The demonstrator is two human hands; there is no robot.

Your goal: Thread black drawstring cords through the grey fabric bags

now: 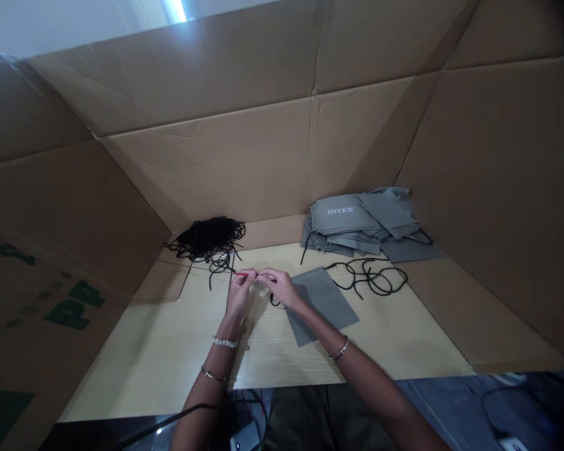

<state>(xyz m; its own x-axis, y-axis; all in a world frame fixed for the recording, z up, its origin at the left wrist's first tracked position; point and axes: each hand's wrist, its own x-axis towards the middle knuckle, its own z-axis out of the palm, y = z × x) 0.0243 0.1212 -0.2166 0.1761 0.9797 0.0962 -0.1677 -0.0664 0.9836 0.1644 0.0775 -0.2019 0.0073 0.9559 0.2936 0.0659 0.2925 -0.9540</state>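
My left hand (241, 291) is closed in a pinch around a thin red stick-like piece (240, 274), whose kind is too small to make out. Close against it, my right hand (279, 285) is closed too, with a dark bit of cord at its fingertips. A short loop of black cord (274, 303) hangs beneath the right hand. One flat grey fabric pouch (329, 300) lies under my right forearm, partly covered by it. Loose black cord (373, 275) runs in coils from near the pouch's top corner to the right.
A tangled heap of black cords (209, 238) sits at the back left. Stacked grey pouches (341, 216), the top one printed INTEX, lie at the back right. Tall cardboard walls (207, 169) enclose the pale tabletop (169, 357) on three sides. A phone-like device (245, 437) is below the front edge.
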